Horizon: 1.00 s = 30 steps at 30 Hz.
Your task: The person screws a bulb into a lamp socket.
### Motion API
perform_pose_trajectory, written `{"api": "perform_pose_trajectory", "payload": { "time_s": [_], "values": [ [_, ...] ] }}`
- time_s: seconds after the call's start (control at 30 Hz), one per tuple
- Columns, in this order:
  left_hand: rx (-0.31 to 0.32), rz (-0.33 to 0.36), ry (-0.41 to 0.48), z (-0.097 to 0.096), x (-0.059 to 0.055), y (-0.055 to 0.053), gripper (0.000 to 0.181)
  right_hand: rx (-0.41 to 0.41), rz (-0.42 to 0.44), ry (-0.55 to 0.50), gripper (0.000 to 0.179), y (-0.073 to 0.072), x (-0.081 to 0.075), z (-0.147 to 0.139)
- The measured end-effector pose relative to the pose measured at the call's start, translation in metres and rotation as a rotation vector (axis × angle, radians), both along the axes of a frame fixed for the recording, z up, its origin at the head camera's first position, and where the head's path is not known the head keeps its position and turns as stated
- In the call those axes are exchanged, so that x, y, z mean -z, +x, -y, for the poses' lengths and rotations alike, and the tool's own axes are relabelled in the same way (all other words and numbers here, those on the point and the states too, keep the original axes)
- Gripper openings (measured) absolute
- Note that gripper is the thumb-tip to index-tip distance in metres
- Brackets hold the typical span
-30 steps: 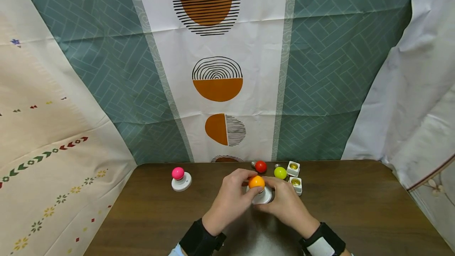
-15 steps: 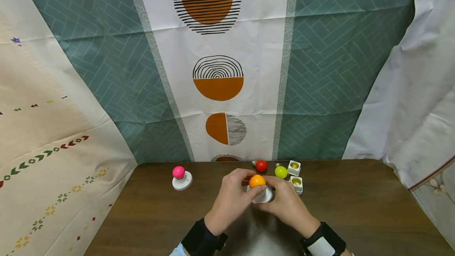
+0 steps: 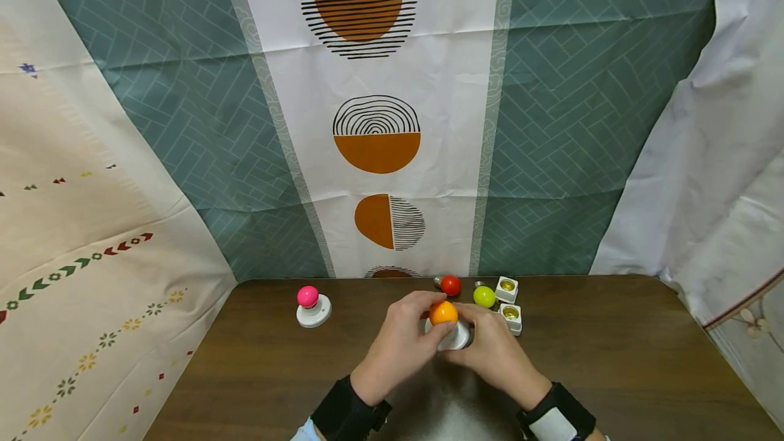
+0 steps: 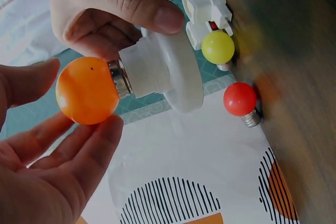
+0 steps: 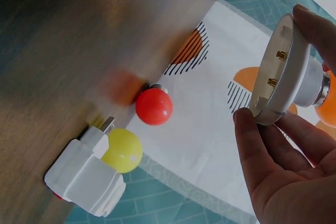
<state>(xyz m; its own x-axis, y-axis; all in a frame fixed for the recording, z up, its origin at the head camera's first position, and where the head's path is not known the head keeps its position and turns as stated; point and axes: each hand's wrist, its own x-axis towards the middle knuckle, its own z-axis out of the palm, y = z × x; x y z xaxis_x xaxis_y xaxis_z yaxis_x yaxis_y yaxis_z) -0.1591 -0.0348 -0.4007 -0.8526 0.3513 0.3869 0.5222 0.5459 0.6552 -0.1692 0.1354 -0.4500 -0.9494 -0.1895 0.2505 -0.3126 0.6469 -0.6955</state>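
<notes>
My left hand (image 3: 401, 335) pinches a round orange light bulb (image 4: 88, 90) between thumb and fingertips. With its fingers around the rim, my right hand (image 3: 493, 349) holds a white round lamp holder (image 4: 184, 72). The bulb sits in the holder's neck, and part of its metal screw collar (image 4: 121, 78) shows between them. In the right wrist view the holder's hollow underside faces the camera, with two brass contacts (image 5: 276, 68) inside. Both hands are over the middle of the table, towards its back edge.
Behind the hands lie a red bulb (image 3: 450, 285) and a yellow-green bulb (image 3: 484, 297). Two white square sockets (image 3: 510, 316) are just right of them. A pink bulb (image 3: 307, 297) stands in a white round holder (image 3: 314, 316) at the back left. A patterned cloth (image 3: 447, 155) hangs behind the table.
</notes>
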Motion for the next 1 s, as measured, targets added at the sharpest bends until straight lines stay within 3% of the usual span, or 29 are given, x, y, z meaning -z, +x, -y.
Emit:
{"api": "perform_pose_trajectory", "payload": {
  "time_s": [0.37, 0.53, 0.87, 1.0],
  "values": [
    [-0.123, -0.006, 0.070, -0.0018, 0.0008, 0.0037, 0.036, -0.004, -0.022, -0.014, 0.066, -0.0004, -0.0020, -0.0005],
    [-0.118, -0.013, 0.062, -0.0023, 0.0006, 0.0030, 0.031, -0.007, 0.001, -0.017, 0.065, 0.0003, -0.0037, -0.0002],
    [-0.040, -0.015, 0.014, -0.0003, -0.0015, 0.0033, 0.033, -0.005, -0.016, -0.009, 0.066, 0.0002, -0.0036, 0.0003],
    [-0.059, -0.029, 0.024, -0.0007, -0.0020, 0.0036, 0.035, -0.006, -0.004, -0.015, 0.066, 0.0003, -0.0037, 0.0001]
  ]
}}
